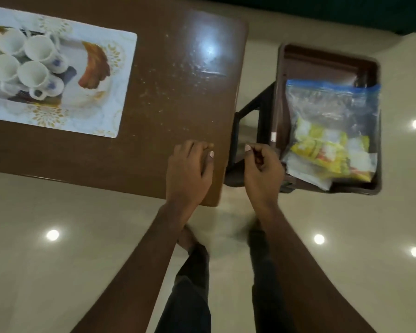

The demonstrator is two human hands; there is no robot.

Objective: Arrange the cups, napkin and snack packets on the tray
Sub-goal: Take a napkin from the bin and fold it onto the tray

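Observation:
A white patterned tray (pixel 101 111) lies on the left part of the brown table (pixel 173 80). Several white cups (pixel 33 75) stand bunched together on the tray's left side. A clear zip bag (pixel 332 109) holding yellow snack packets (pixel 322 145) and white napkins rests on a brown stool (pixel 322 61) to the right of the table. My left hand (pixel 189 171) lies flat on the table's near right corner, holding nothing. My right hand (pixel 262 167) hovers between table and stool, fingers curled, just left of the bag, with nothing visible in it.
The stool stands close beside the table's right edge with a narrow gap between them. Glossy beige floor (pixel 82 260) surrounds both, with light reflections. My legs and feet show below my arms. A dark green surface runs along the top right.

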